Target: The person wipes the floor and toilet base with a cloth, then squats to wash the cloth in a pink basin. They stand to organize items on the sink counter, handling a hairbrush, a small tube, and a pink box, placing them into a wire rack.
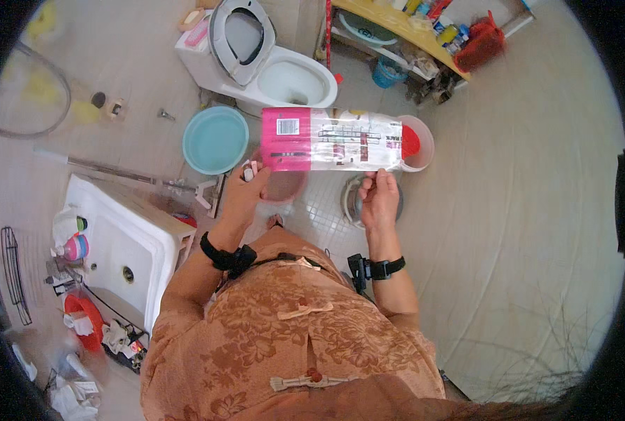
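Note:
A long, flat pink-and-white package point(354, 142) with a printed picture of a rack and a barcode lies across my view, held up in front of me. My left hand point(241, 195) is closed at its pink lower left corner. Small pink and white pieces show between those fingers, too small to name. With thumb and fingers pinched, my right hand point(380, 200) grips the lower edge near the white right end. Black straps circle both wrists.
Beyond the package stand a toilet point(295, 78) with its lid raised and a light blue basin point(216, 140). A white sink point(133, 252) is on the left. A pink bucket point(424, 153) stands behind the package's right end. At the back right is a loaded shelf point(403, 31).

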Available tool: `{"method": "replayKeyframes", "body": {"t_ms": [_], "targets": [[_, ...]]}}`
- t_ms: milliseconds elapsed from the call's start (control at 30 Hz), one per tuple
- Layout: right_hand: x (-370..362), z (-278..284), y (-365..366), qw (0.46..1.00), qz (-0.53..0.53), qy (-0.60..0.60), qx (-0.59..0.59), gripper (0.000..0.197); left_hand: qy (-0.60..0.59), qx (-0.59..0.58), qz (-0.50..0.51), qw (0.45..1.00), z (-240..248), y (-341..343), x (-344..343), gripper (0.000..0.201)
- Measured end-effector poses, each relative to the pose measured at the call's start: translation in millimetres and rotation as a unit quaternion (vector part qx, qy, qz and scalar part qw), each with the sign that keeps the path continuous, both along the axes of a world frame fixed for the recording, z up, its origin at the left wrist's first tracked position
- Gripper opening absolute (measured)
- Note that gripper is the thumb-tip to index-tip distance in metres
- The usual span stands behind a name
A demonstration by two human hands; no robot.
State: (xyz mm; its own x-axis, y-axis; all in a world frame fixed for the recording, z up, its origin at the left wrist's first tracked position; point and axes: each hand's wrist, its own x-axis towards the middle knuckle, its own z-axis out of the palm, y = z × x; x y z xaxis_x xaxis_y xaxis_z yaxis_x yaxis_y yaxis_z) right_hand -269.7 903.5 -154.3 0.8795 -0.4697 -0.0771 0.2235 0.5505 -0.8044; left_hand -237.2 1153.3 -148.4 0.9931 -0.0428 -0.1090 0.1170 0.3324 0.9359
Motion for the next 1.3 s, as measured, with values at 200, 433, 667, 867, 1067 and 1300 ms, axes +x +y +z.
{"method": "replayKeyframes", "body": {"t_ms": [200, 433, 667, 867, 1067, 1300], "targets": [[-3, -8, 6, 0.999, -0.017, -0.024, 0.017, 0.015, -0.022, -0.003, -0.033, 0.999, -1, 2, 16, 0.012], [18, -25, -6, 0.997, -0.027, -0.02, 0.071, 0.013, 0.02, -0.024, -0.087, 0.996, 4, -1, 47, 0.011], [110, -58, -62, 0.99, -0.116, -0.007, 0.083, 0.014, 0.019, -0.102, -0.077, 0.992, -36, 23, 122, 0.014], [186, -69, -99, 0.972, -0.211, -0.021, 0.103, 0.013, 0.113, -0.036, 0.055, 0.991, -72, 79, 124, 0.018], [178, -122, -76, 0.957, -0.284, 0.036, 0.046, 0.015, 0.23, 0.025, 0.184, 0.955, -97, 174, -18, 0.014], [99, -203, 16, 0.902, -0.256, 0.05, -0.343, 0.018, 0.417, 0.174, 0.266, 0.852, -128, 310, -212, 0.009]]}}
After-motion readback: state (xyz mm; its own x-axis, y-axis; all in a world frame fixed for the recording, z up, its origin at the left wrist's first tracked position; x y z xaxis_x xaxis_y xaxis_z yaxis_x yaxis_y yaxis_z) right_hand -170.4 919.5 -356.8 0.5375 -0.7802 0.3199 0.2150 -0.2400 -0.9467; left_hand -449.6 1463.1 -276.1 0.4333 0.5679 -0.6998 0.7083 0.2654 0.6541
